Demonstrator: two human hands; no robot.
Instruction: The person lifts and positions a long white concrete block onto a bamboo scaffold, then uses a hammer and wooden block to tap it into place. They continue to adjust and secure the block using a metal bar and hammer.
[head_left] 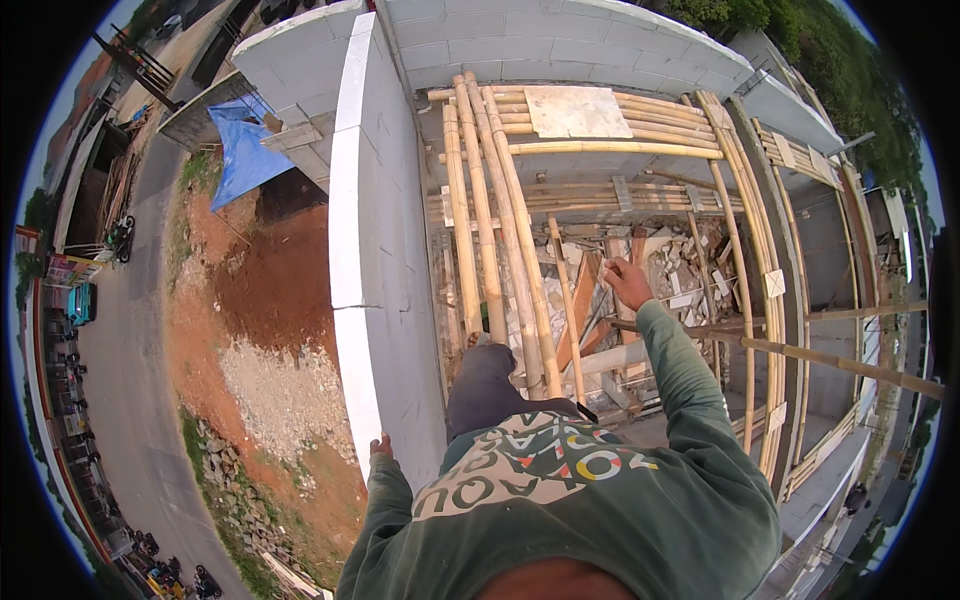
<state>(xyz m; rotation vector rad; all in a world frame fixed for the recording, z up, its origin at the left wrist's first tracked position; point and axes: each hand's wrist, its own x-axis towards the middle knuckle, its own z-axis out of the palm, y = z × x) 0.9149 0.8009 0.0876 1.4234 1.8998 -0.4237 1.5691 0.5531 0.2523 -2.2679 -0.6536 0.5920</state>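
In the head view, I see a tall wall of grey rectangular blocks (400, 220) running along the person's left, its narrow top edge bright white and smooth, with a thin dark crack across it. The left hand (380, 447) rests against that white edge, at the wall's near end; whether it grips, I can't tell. Well to the right of the wall, the right hand (628, 284) is held out with fingers bent inward; I can't make out anything between them. Just right of the wall lie long yellowish bamboo poles (478, 200), and farther right, below them, broken pale rubble (680, 260). Left of the wall are reddish-brown bare soil (270, 260) and a crumpled blue plastic tarp (245, 150).
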